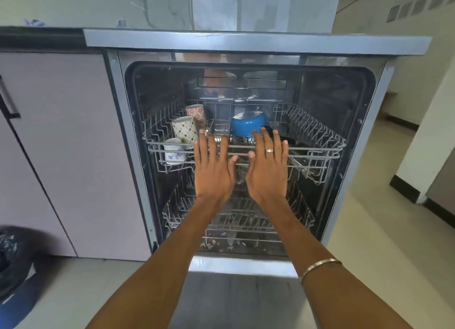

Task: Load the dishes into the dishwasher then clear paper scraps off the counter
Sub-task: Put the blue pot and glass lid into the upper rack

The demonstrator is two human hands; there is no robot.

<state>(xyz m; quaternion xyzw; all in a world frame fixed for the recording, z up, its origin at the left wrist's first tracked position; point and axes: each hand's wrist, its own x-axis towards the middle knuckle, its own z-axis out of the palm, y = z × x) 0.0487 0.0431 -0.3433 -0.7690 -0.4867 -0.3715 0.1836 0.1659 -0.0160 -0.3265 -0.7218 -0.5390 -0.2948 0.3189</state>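
The dishwasher [364, 122] stands open in front of me, its door [241, 291] folded down. Its upper rack [317, 154] holds three patterned cups at the left: a red-flowered one [197, 112], a cream one [183, 129] and a blue-flowered one [173, 152]. A blue bowl [247, 125] lies upside down in the middle of that rack. My left hand [213, 167] and my right hand [268, 167] lie flat with straight fingers against the rack's front rail. The lower rack [236, 220] sits below, partly hidden by my arms.
A grey counter edge [256, 43] runs above the dishwasher. Pale cabinet doors [64, 144] with a black handle stand to the left. A dark bin bag [12, 257] sits on the floor at lower left. Open floor [384, 242] stretches to the right.
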